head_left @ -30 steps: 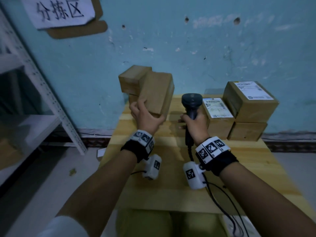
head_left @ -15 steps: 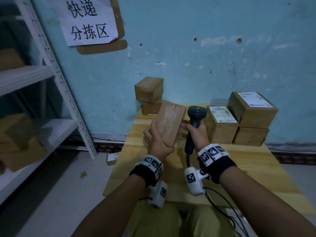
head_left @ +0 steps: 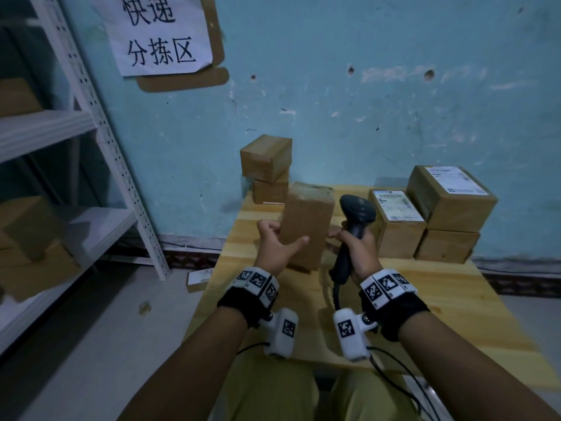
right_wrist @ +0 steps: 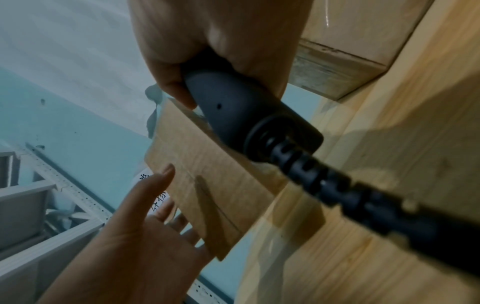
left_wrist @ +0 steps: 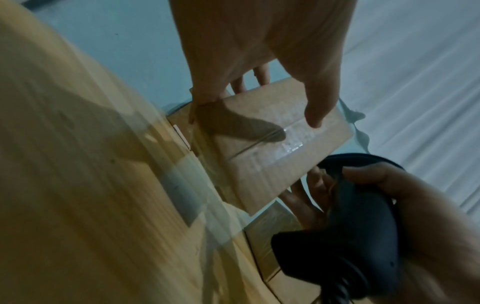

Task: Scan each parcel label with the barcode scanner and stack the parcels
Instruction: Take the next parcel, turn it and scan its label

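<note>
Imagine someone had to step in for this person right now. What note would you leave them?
Left hand: holds a parcel upright above the table, thumb across its plain face; no label shows on the sides in view.
Right hand: grips the scanner by its handle, fingertips also touching the parcel's edge.
Left stack, two plain-sided parcels by the wall.
Right group, three parcels, two with labels facing up.
Which are already scanned cannot be told.
Left to do: probably turn the held parcel to find its label, scan it, stack it, then go on with the rest.
</note>
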`<act>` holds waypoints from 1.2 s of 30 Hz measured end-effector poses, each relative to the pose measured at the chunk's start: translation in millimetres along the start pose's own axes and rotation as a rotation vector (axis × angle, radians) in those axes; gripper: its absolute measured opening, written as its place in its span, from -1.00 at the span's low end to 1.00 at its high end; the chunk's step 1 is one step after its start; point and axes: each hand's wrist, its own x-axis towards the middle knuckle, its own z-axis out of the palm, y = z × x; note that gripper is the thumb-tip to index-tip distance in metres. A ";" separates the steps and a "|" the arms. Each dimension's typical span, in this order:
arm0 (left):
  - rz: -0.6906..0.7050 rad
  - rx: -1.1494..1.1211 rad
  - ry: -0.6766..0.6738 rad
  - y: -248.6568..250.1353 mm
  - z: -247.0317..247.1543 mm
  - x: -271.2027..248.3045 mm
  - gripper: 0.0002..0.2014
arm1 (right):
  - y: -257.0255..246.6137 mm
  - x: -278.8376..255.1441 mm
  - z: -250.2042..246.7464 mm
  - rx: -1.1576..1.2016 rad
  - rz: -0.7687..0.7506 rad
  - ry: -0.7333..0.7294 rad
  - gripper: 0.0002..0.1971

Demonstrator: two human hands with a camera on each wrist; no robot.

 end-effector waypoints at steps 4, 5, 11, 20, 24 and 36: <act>0.079 0.089 -0.015 -2.5 4.9 -0.2 -0.10 | 2.8 -2.7 0.5 -0.061 -0.032 -0.050 -0.82; 0.062 0.091 -0.007 -2.3 5.7 -0.7 -0.01 | 2.8 -3.6 0.9 -0.062 -0.038 -0.063 -0.82; -0.020 0.117 0.058 -2.2 9.8 -3.9 0.25 | 1.1 -11.7 5.6 -0.099 -0.063 -0.140 -0.76; -0.124 -0.039 0.066 0.6 -3.0 21.5 0.01 | 0.1 -6.4 -2.2 -0.110 -0.030 -0.081 -0.66; -0.225 -0.229 0.053 5.3 -9.5 28.5 -0.24 | -4.6 2.7 -15.7 -0.180 -0.083 0.024 -0.72; -0.360 -0.559 -0.083 -6.3 -9.6 22.4 -0.60 | -9.3 -2.8 -7.7 -0.087 -0.019 -0.141 -0.65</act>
